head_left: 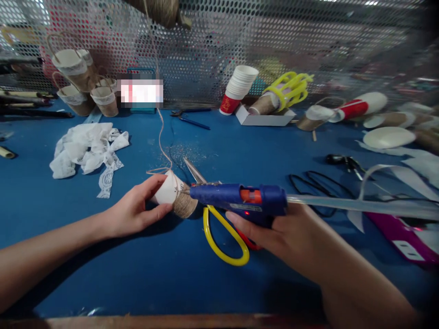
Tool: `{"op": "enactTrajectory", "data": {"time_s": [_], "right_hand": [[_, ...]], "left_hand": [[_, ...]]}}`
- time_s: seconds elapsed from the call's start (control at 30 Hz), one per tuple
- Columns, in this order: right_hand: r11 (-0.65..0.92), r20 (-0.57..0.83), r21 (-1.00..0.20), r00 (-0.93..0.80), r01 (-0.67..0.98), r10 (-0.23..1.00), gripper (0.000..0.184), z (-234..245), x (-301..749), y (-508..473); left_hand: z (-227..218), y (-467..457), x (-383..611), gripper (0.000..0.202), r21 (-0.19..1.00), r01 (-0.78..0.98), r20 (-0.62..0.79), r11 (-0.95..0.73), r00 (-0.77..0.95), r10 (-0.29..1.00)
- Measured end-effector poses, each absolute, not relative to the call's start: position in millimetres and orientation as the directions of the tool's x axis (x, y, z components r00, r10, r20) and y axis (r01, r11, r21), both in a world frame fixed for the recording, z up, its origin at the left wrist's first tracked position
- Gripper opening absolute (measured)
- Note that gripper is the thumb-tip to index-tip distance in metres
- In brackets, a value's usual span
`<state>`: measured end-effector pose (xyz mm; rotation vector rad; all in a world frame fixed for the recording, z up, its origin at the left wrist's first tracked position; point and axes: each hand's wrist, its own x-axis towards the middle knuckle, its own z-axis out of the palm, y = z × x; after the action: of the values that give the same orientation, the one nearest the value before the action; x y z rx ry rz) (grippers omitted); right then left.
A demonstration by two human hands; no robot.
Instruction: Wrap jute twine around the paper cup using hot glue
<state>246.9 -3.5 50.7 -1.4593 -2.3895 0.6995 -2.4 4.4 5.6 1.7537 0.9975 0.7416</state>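
My left hand (137, 203) is closed around a white paper cup (164, 189) that lies tilted on its side. Brown twine (185, 205) is wound about one end of the cup, and a loose strand (161, 132) runs up from it toward the mesh. In my right hand (284, 233) is a blue hot glue gun (222, 195), its nozzle at the edge of the wound twine. A clear glue stick (343, 204) sticks out of the gun's back. Beneath the gun lies a pair of scissors (224, 246) with yellow and red handles, partly hidden.
White lace ribbon (85, 151) is heaped at the left, before several twine-wrapped cups (104, 100) with handles. Blue-handled pliers (192, 119), stacked paper cups (238, 89) and a white box (265, 119) stand along the perforated metal screen (206, 59). A black cord (318, 178) lies at right.
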Motion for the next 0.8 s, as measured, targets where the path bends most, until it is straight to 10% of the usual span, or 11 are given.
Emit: {"op": "enactTrajectory", "data": {"time_s": [0.8], "right_hand": [[0.468, 0.091, -0.482, -0.489, 0.741, 0.868, 0.019, 49.9, 241.2, -5.8]], "left_hand": [[1.4, 5.2, -4.7, 0.032, 0.907, 0.335, 0.074, -0.256, 0.472, 0.879]]}}
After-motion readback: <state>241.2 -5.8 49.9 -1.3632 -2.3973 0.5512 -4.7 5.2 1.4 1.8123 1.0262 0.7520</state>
